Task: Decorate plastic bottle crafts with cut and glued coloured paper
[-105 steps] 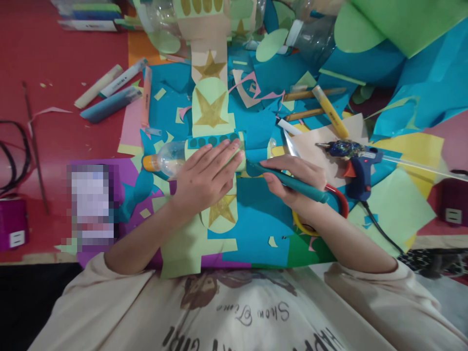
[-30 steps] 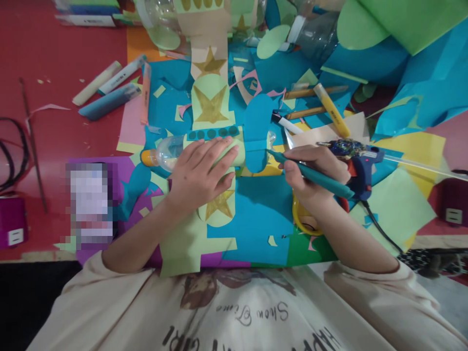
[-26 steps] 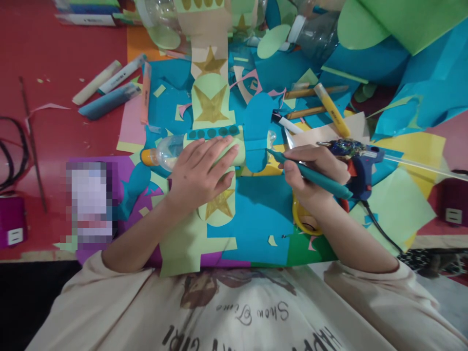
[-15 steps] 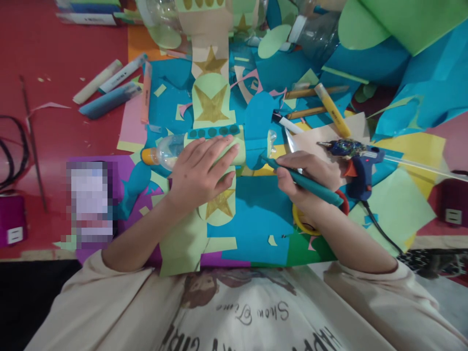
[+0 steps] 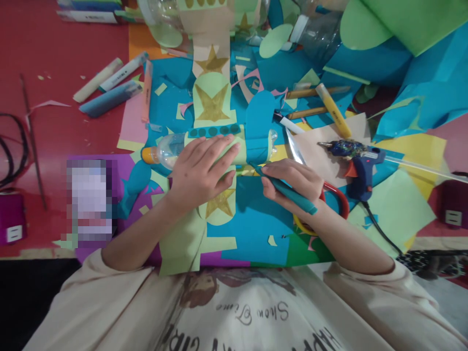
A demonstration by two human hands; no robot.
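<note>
A clear plastic bottle (image 5: 171,150) lies on its side, its orange cap at the left and pale green paper round its body. My left hand (image 5: 203,170) rests on the wrapped body with fingers stretched out. A band of dark-dotted blue paper (image 5: 214,130) runs along the bottle's far side. Near the base, a rounded blue paper piece (image 5: 260,114) stands out from it. My right hand (image 5: 292,183) grips a teal marker (image 5: 292,194), its tip at the lower edge of the blue paper. Star-marked paper pieces (image 5: 212,101) stick out on both sides of the bottle.
Scissors (image 5: 340,197) with red and yellow handles lie under my right wrist. Farther right is a glue gun (image 5: 360,161) with its cord. Several markers (image 5: 109,100), paper scraps, a yellow marker (image 5: 333,111), a phone (image 5: 91,200) and another clear bottle (image 5: 320,36) lie around.
My right hand has moved left and slightly toward me with the teal marker, whose tip is now lower at the blue paper's edge. My left hand stays on the bottle.
</note>
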